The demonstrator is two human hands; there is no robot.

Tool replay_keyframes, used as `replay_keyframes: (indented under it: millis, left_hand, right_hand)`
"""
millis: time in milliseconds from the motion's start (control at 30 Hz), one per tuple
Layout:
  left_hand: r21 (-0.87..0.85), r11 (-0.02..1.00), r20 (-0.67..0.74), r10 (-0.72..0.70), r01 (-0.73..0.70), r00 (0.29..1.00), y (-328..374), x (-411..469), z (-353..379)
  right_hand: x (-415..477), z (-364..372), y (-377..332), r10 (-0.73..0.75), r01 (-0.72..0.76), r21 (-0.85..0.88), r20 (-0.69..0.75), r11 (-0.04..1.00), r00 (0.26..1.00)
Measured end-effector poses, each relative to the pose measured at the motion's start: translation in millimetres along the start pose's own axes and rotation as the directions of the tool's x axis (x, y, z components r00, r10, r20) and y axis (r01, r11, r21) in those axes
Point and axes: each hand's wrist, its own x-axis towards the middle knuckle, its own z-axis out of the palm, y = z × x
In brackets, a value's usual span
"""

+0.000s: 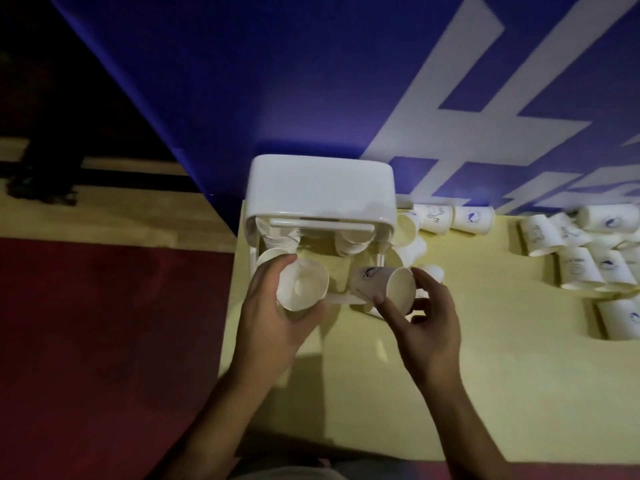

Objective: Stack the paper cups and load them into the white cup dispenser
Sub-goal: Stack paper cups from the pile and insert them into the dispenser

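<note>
Broadly, a blue backdrop point(277, 81) fills the far side, crossed by huge white strokes that are cut off by the frame and cannot be read as words. Below it lies the pale yellow bench point(485, 375). The white cup dispenser point(320, 192) stands at the bench's far left corner against the backdrop, with stacked cups point(351, 242) showing in the open space under its top. A heap of loose paper cups point(581, 268) lies well apart at the right end of the bench, with a few more just beside the dispenser's right side. Both hands work close in front of the dispenser, a small gap between them. The left hand point(273, 327) curls round a left cup point(303, 285) whose open mouth faces up toward the camera. The right hand point(429, 327) pinches a right cup point(372, 280) at its rim between thumb and fingers. This cup lies on its side just right of the other, its long axis roughly level, base pointing left and mouth to the right. The nesting probably turns on that: the base already aims toward the left cup, but the axes do not line up, so one cup would need tipping before it slides in. The right cup carries a small dark blue emblem, and some loose cups show faint outline drawings, none legible.
</note>
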Motion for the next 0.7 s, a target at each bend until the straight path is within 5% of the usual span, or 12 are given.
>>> replay_keyframes:
  millis: [200, 600, 700]
  left_hand:
    - [0.056, 0.998, -0.074, -0.011, 0.015, 0.997, -29, 23, -24]
    - [0.328, 0.943, 0.032, -0.062, 0.048, 0.998, -78, 45, 4]
    - [0.269, 0.957, 0.088, -0.139, 0.111, 0.986, -77, 46, 4]
  right_hand:
    - [-17, 24, -11, -0.031, 0.031, 0.023, 0.008, 0.999, 0.999]
    - [-19, 47, -33, -0.080, 0.080, 0.006, 0.060, 0.997, 0.995]
    - [-16, 63, -46, -0.145, 0.144, 0.018, 0.112, 0.989, 0.983]
